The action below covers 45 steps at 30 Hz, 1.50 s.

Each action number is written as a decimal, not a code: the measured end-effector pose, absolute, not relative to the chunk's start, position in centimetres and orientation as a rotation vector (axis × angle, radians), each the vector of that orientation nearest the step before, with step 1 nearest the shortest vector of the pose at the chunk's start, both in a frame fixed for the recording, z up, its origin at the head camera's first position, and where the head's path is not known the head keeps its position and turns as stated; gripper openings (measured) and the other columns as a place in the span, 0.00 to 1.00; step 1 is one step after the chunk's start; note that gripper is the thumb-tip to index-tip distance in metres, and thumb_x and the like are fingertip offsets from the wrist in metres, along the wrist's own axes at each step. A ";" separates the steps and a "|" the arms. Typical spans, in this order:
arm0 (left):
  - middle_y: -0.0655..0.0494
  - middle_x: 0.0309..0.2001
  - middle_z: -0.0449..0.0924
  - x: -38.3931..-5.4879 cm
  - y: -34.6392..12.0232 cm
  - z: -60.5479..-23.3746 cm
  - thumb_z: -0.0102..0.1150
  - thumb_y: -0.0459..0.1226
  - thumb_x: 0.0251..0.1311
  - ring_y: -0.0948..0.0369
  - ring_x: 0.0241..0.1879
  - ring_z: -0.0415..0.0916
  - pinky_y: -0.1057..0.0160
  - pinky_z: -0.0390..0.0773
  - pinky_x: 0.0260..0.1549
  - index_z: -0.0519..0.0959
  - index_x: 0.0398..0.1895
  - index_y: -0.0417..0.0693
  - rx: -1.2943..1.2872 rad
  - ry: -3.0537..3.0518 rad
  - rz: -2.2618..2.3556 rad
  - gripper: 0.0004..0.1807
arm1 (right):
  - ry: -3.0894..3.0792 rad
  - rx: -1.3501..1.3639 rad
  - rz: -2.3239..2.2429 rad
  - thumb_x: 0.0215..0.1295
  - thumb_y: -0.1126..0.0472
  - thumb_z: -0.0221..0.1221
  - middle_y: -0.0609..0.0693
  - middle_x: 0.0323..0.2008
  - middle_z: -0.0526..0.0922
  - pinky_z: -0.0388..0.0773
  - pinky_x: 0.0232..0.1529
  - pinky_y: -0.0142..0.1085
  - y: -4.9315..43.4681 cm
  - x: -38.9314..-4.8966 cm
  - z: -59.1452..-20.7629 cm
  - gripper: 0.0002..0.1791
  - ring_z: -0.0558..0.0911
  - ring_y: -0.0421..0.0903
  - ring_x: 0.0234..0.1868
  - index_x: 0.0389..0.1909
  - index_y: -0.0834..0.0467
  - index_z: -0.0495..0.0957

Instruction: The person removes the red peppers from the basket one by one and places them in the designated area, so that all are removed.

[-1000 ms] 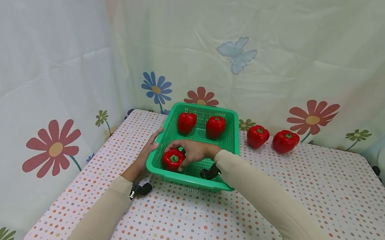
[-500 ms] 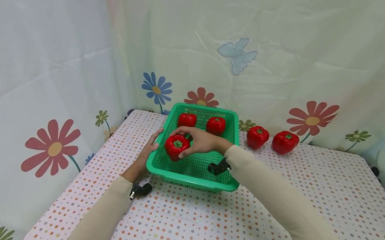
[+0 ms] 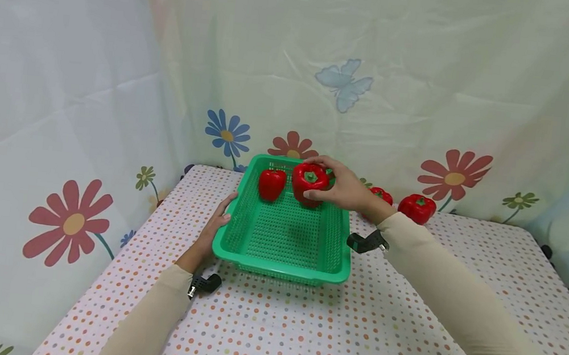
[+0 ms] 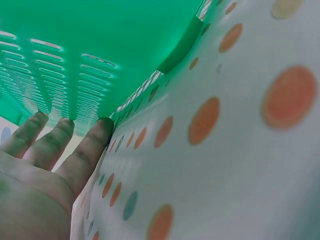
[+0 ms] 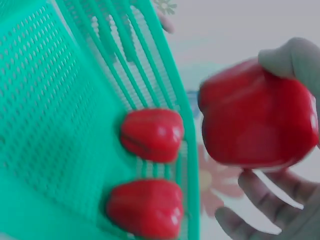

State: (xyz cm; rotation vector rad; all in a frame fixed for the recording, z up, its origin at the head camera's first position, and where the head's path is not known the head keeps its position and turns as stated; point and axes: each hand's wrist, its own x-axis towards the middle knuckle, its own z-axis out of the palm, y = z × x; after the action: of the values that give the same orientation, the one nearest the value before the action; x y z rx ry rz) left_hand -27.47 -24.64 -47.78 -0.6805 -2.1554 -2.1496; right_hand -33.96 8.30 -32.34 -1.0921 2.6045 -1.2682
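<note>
Near the worktop's back edge [image 3: 470,225], the right hand [image 3: 346,189] grips a red pepper [image 3: 305,190]; the outstretched left hand [image 3: 211,229] likely steadies the basket [image 3: 281,267].

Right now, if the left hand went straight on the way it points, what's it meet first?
The green basket: the left hand points at its slotted wall, fingers touching or nearly touching it; exact contact is hard to judge.

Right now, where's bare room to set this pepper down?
The green basket is bare inside its near rim; so is the dotted table between sleeves and basket. Crowded: the basket's far end, with two inner peppers and the right hand holding a third pepper; farther right, two table peppers.
</note>
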 end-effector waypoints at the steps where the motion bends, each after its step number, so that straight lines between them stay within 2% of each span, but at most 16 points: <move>1: 0.43 0.79 0.36 -27.4 -24.7 -47.8 0.31 0.41 0.69 0.43 0.74 0.45 0.61 0.60 0.63 0.40 0.80 0.50 -0.678 -2.157 -2.145 0.36 | 2.649 -1.051 -1.268 0.57 0.56 0.69 0.56 0.61 0.73 0.81 0.49 0.47 9.0 -34.1 -32.2 0.38 0.74 0.55 0.58 0.68 0.54 0.65; 6: 0.44 0.79 0.36 -27.4 -24.6 -47.7 0.31 0.40 0.69 0.42 0.74 0.45 0.56 0.58 0.64 0.40 0.80 0.51 -0.664 -2.148 -2.159 0.36 | 2.855 -0.834 -1.242 0.58 0.54 0.69 0.56 0.62 0.72 0.79 0.46 0.46 12.6 -34.3 -31.9 0.39 0.73 0.56 0.54 0.69 0.52 0.63; 12: 0.43 0.79 0.36 -27.4 -24.4 -47.7 0.29 0.38 0.68 0.43 0.74 0.44 0.63 0.59 0.62 0.40 0.80 0.50 -0.677 -2.140 -2.170 0.36 | 2.993 -0.598 -1.209 0.59 0.50 0.67 0.61 0.63 0.69 0.79 0.42 0.45 17.5 -33.4 -32.6 0.41 0.72 0.59 0.53 0.71 0.52 0.61; 16: 0.45 0.79 0.37 -27.4 -24.4 -47.8 0.30 0.39 0.69 0.44 0.74 0.45 0.61 0.59 0.63 0.41 0.80 0.52 -0.665 -2.153 -2.142 0.35 | 3.098 -0.431 -1.181 0.59 0.48 0.67 0.65 0.65 0.67 0.79 0.45 0.53 20.6 -33.0 -32.8 0.44 0.69 0.64 0.56 0.73 0.53 0.58; 21: 0.47 0.79 0.38 -27.2 -24.4 -47.6 0.31 0.41 0.69 0.44 0.73 0.47 0.59 0.59 0.62 0.42 0.80 0.55 -0.656 -2.164 -2.143 0.35 | 3.132 -0.235 -1.234 0.61 0.46 0.65 0.69 0.68 0.63 0.73 0.52 0.66 24.4 -33.0 -33.1 0.48 0.65 0.70 0.62 0.76 0.55 0.52; 26: 0.45 0.79 0.36 -27.2 -24.7 -47.4 0.31 0.40 0.68 0.43 0.74 0.45 0.67 0.62 0.61 0.41 0.80 0.52 -0.686 -2.140 -2.154 0.36 | 3.170 -0.037 -1.227 0.64 0.47 0.62 0.73 0.70 0.58 0.70 0.52 0.68 27.4 -33.2 -33.9 0.49 0.60 0.75 0.66 0.77 0.60 0.47; 29: 0.46 0.79 0.36 -27.2 -24.7 -47.4 0.31 0.40 0.68 0.43 0.74 0.44 0.69 0.62 0.60 0.41 0.80 0.51 -0.681 -2.147 -2.153 0.36 | 3.191 0.071 -1.242 0.65 0.47 0.60 0.73 0.71 0.56 0.68 0.53 0.69 29.1 -33.5 -34.5 0.48 0.58 0.75 0.68 0.77 0.62 0.46; 37: 0.46 0.80 0.36 -27.1 -24.7 -47.4 0.30 0.40 0.69 0.43 0.75 0.44 0.62 0.59 0.63 0.41 0.80 0.52 -0.674 -2.149 -2.157 0.36 | 3.150 0.357 -1.175 0.68 0.46 0.55 0.73 0.73 0.51 0.67 0.56 0.69 32.5 -34.1 -36.6 0.48 0.55 0.75 0.70 0.77 0.64 0.42; 42: 0.46 0.79 0.37 -27.2 -24.7 -47.4 0.30 0.40 0.68 0.43 0.74 0.44 0.55 0.57 0.65 0.41 0.80 0.53 -0.663 -2.149 -2.151 0.36 | 3.107 0.456 -1.080 0.68 0.47 0.55 0.75 0.71 0.53 0.69 0.55 0.68 33.8 -34.0 -38.4 0.48 0.55 0.76 0.68 0.76 0.66 0.42; 45: 0.47 0.79 0.37 -27.2 -24.7 -47.5 0.31 0.41 0.69 0.43 0.74 0.45 0.56 0.58 0.64 0.42 0.80 0.54 -0.655 -2.157 -2.149 0.35 | 3.062 0.499 -1.041 0.67 0.47 0.56 0.76 0.70 0.53 0.70 0.54 0.67 34.4 -34.0 -39.6 0.49 0.55 0.76 0.68 0.76 0.68 0.41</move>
State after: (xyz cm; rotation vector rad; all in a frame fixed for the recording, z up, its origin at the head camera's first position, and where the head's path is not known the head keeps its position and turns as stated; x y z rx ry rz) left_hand -27.24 -24.70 -47.52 -0.6550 -2.1568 -2.1488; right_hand -34.01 34.42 -39.64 0.4992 3.0619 -1.0406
